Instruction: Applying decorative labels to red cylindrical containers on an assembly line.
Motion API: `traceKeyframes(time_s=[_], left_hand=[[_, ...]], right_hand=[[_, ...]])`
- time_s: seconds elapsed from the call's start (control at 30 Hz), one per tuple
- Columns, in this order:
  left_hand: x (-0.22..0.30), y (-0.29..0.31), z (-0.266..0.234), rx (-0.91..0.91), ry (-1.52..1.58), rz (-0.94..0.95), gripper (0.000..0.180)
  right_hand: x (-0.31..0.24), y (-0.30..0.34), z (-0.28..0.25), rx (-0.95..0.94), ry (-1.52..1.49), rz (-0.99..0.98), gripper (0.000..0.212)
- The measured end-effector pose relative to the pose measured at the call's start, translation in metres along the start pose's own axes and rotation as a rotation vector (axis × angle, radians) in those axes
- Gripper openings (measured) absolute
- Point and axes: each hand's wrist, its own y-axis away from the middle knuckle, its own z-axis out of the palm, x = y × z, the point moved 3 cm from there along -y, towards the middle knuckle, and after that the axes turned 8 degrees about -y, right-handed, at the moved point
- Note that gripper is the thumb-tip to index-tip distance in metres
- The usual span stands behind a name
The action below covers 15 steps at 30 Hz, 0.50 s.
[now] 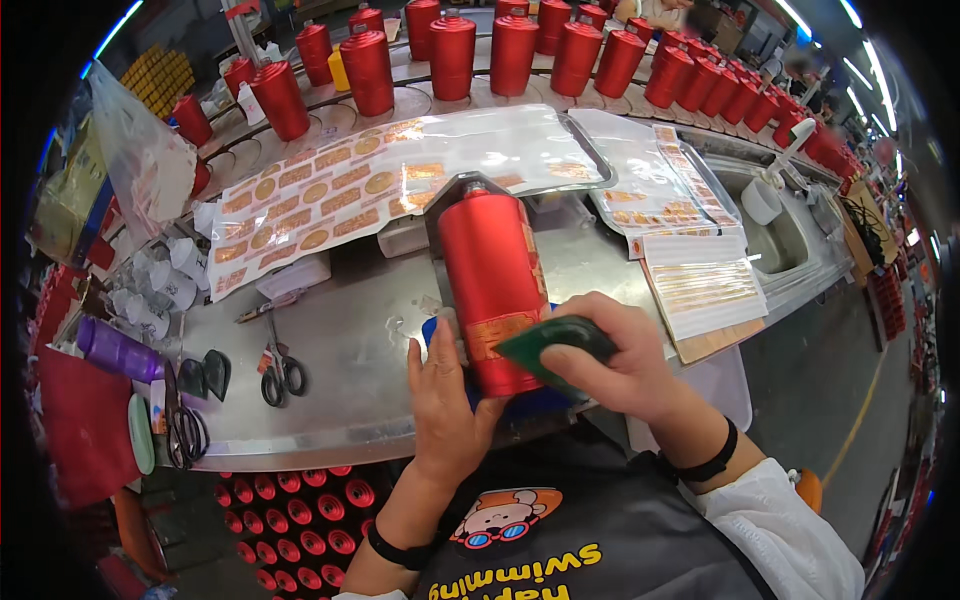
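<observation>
A shiny red metal bottle (490,270) lies tilted on the bench before me, its neck pointing away. A gold label (497,332) sits on the lower part of its side. My left hand (450,410) holds the bottle's base end, fingers along its left side and thumb at the bottom edge. In my right hand (625,360) is a dark green, smooth-edged scraper (560,343), its pointed tip against the label. Part of a blue support (431,330) shows beneath the bottle.
Sticker sheets (330,190) lie beyond the bottle, with gold strips (705,280) at right. Scissors (280,372), dark green scrapers (205,375) and a purple bottle (120,350) are at left. Red bottles (452,55) line the far conveyor. A sink (770,235) stands right.
</observation>
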Motion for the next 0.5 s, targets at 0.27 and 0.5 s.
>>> traceKeyframes(time_s=[0.27,0.5], left_hand=[[0.030,-0.012,-0.022,0.062,-0.114,0.077,0.068],[0.036,-0.014,-0.016,0.071,-0.263,0.378,0.047]], right_hand=[[0.036,0.006,-0.005,0.363,-0.405,0.262,0.020],[0.048,0.003,0.001,0.311,-0.300,0.304,0.023]])
